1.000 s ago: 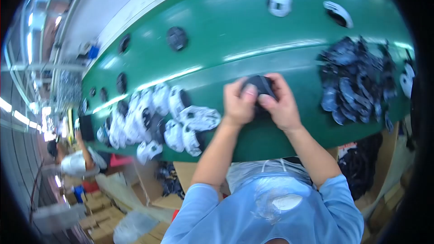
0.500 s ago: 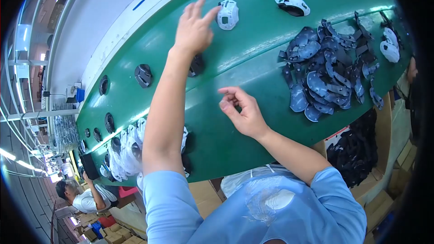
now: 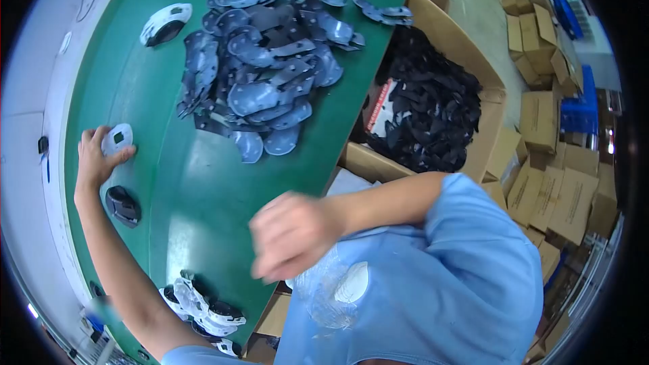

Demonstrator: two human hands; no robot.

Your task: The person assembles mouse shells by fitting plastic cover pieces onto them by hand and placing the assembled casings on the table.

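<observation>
At the far left of the green table, my left hand is closed around a white plastic shell with a square hole, thumb on one side and fingers on the other. Just below that hand lies a black shell. My right hand hovers over the near table edge in front of my chest. It looks curled, but motion smears its fingers, and I see nothing held in it. A white-and-black shell rests farther up the table.
A big heap of dark curved plastic pieces covers the upper part of the green table. Beyond the table edge stands a cardboard box of black parts. Several white and black shells are grouped at the bottom. Cartons are stacked at right.
The view has swung toward the heap and the box of black parts. My left hand, spread beside the white shell before, is now closed on it. My right hand has moved closer to my body.
</observation>
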